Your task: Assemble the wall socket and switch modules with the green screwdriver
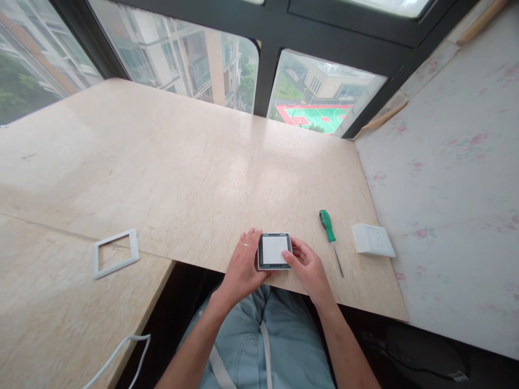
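Note:
A square wall switch with two white rockers and a dark grey frame sits between my hands, close to the front edge of the stone counter. My left hand holds its left side, a ring on one finger. On the right side, my right hand grips it, thumb on the white rocker face and the other fingers bent along its edge. The underside of the switch is hidden. To the right lies a screwdriver with a green and black handle, its shaft pointing toward me.
A white socket box stands by the flowered wall at right. On the left counter section lies an empty white frame. A white cable hangs over the counter edge at lower left. Dark-framed windows line the back.

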Demonstrator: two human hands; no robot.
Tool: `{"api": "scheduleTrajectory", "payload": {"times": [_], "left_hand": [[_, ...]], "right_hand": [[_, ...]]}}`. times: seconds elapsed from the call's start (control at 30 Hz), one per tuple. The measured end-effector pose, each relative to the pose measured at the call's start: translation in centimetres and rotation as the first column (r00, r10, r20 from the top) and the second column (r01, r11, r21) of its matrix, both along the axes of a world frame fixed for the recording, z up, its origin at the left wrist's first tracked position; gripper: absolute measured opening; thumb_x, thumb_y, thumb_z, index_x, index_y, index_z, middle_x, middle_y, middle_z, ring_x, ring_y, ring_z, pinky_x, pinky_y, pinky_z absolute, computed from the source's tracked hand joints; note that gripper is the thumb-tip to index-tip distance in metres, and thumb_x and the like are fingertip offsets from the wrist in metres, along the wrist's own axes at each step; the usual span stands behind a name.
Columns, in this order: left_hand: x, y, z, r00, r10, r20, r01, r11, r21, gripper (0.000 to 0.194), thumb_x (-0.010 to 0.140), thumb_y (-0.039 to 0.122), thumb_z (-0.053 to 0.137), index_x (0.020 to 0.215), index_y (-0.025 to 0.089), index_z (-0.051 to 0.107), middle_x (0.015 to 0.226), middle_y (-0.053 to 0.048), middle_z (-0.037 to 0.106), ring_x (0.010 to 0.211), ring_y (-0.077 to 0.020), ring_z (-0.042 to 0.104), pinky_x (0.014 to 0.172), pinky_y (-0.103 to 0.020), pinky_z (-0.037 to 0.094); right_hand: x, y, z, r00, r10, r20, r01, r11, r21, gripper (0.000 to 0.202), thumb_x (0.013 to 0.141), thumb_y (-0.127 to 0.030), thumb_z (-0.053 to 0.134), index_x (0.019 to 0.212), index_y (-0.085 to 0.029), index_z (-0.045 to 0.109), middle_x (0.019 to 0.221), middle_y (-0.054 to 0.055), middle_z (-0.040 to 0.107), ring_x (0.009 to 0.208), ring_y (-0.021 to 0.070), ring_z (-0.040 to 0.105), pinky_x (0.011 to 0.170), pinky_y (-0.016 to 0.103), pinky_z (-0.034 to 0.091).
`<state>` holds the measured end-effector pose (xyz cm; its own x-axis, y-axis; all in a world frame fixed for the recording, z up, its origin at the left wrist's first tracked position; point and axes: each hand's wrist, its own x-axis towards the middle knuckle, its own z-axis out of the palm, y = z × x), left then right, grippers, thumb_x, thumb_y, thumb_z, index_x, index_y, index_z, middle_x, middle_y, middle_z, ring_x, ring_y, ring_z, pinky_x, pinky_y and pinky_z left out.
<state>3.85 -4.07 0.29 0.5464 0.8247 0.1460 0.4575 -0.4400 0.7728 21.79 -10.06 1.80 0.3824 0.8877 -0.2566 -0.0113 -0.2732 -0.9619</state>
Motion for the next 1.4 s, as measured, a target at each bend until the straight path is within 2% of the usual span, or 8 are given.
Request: {"api": "scheduleTrajectory", "payload": {"times": [0.1,0.23,0.43,0.57,0.9,1.1,1.27,1.4], "left_hand": [[0.3,0.0,0.5,1.0,0.011,-0.009,-0.012,0.999,-0.054,0.092,0.073,0.028,0.079,0.15,0.017,0.031,0.153,-0.019,0.047,0.148,-0.0363,0.036,0.124,-0.062,0.022],[0.6,0.2,1.4,1.0,0.011,-0.017,-0.014,0.991,-0.136,0.087,0.072,0.025,0.078,0.147,0.019,0.035,0.151,-0.016,0.05,0.147,-0.034,0.038,0.125,-0.06,0.018],[0.9,0.9,1.9,0.999,-0.031,-0.04,0.023,0.981,-0.194,0.09,0.068,0.023,0.078,0.148,0.018,0.035,0.151,-0.017,0.05,0.149,-0.0334,0.034,0.125,-0.058,0.015],[0.8,1.3,1.7,0.998,-0.06,-0.031,0.053,0.983,-0.178,0.09,0.07,0.027,0.079,0.148,0.02,0.036,0.149,-0.017,0.05,0.149,-0.0362,0.034,0.123,-0.061,0.017],[0.3,1.1,1.1,0.994,-0.097,-0.059,0.092,0.991,-0.096,0.094,0.076,0.041,0.079,0.153,0.014,0.031,0.156,-0.022,0.042,0.149,-0.0372,0.034,0.124,-0.061,0.017],[-1.0,0.9,0.7,0.994,-0.077,0.076,0.089,0.983,-0.159,0.091,0.077,0.032,0.08,0.154,0.022,0.033,0.158,-0.016,0.042,0.149,-0.0332,0.035,0.124,-0.061,0.018],[-1.3,0.8,0.4,0.985,-0.077,0.158,0.093,0.991,-0.1,0.078,0.077,0.028,0.08,0.147,0.025,0.046,0.153,-0.014,0.049,0.145,-0.031,0.041,0.123,-0.057,0.026],[-1.6,0.7,0.5,0.975,-0.073,0.208,0.101,0.987,-0.125,0.074,0.079,0.032,0.079,0.146,0.026,0.048,0.153,-0.013,0.049,0.144,-0.0305,0.042,0.119,-0.055,0.034]], "right_hand": [[0.1,-1.0,-0.1,0.988,0.033,0.15,-0.04,0.998,0.042,0.06,0.08,-0.047,0.075,0.131,-0.02,0.061,0.131,0.014,0.067,0.119,0.0295,0.065,0.105,0.05,0.051],[0.5,-1.9,0.1,0.915,0.061,0.398,-0.097,0.993,0.071,0.058,0.083,-0.043,0.074,0.135,-0.021,0.059,0.14,0.013,0.061,0.129,0.0303,0.058,0.113,0.054,0.043],[0.8,-1.3,-0.3,0.799,0.136,0.586,-0.28,0.946,0.162,0.068,0.087,-0.042,0.071,0.149,-0.027,0.047,0.156,0.01,0.047,0.146,0.0295,0.04,0.12,0.053,0.035],[1.1,-0.7,-1.2,0.781,0.179,0.598,-0.335,0.928,0.16,0.074,0.085,-0.046,0.074,0.151,-0.028,0.045,0.155,0.011,0.047,0.145,0.0294,0.041,0.12,0.052,0.035],[1.5,-0.8,-2.5,0.816,0.112,0.567,-0.312,0.912,0.268,0.072,0.082,-0.045,0.077,0.147,-0.028,0.051,0.151,0.012,0.052,0.141,0.0315,0.047,0.117,0.055,0.038],[1.6,-0.7,-3.0,0.825,0.089,0.558,-0.301,0.905,0.301,0.067,0.083,-0.043,0.076,0.144,-0.027,0.054,0.15,0.013,0.054,0.14,0.0322,0.049,0.115,0.054,0.041],[1.6,-0.7,-3.3,0.824,0.08,0.561,-0.295,0.906,0.304,0.066,0.083,-0.044,0.076,0.143,-0.025,0.055,0.15,0.014,0.054,0.14,0.0314,0.049,0.115,0.055,0.041],[1.6,-0.7,-3.3,0.825,0.076,0.559,-0.292,0.906,0.308,0.066,0.083,-0.044,0.075,0.142,-0.024,0.055,0.15,0.015,0.054,0.14,0.0319,0.049,0.115,0.056,0.041]]}}
